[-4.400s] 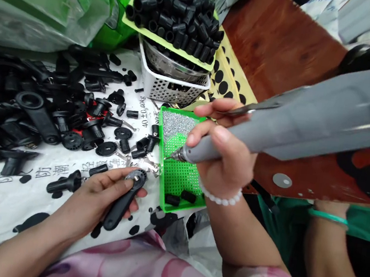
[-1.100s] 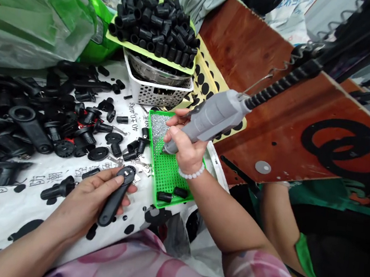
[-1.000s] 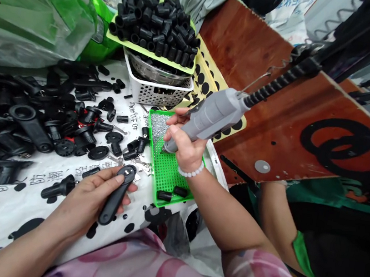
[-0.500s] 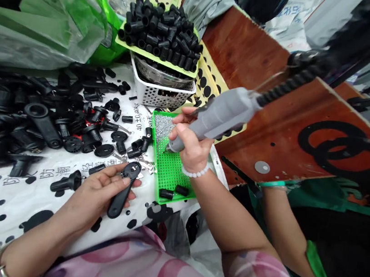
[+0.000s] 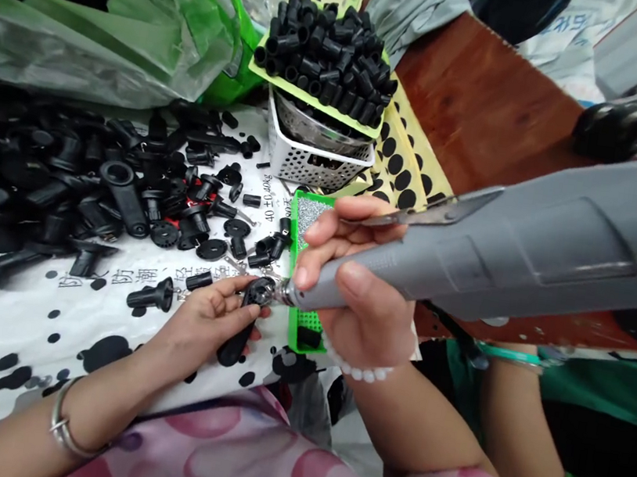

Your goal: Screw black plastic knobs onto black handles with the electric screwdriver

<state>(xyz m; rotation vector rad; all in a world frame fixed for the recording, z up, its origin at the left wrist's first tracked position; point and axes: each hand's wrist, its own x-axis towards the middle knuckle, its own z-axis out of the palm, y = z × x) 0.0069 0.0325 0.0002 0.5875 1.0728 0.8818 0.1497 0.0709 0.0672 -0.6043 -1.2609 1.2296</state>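
My left hand (image 5: 218,315) pinches a black plastic crank handle (image 5: 236,344) with its round end facing up, over the white table sheet. My right hand (image 5: 366,300) is wrapped round a grey electric screwdriver (image 5: 471,252), fingers lying along its metal lever. The screwdriver's tip meets the handle's round end; whether a screw sits there is too small to tell. Behind and below my right hand is a green tray (image 5: 293,247) of small silver screws (image 5: 313,220), partly hidden. A black tube-shaped part (image 5: 309,337) lies at its near end.
Black plastic parts (image 5: 65,187) are heaped on the left of the table. A yellow tray (image 5: 336,112) piled with black caps (image 5: 332,55) stands over a white basket (image 5: 309,160) at the back. Brown boards (image 5: 469,94) rise at right. Another person's arm (image 5: 517,424) is at right.
My right hand has brought the screwdriver from the screw tray left and nearer, its tip now at the crank handle. My left hand still holds the handle. The view has shifted left.
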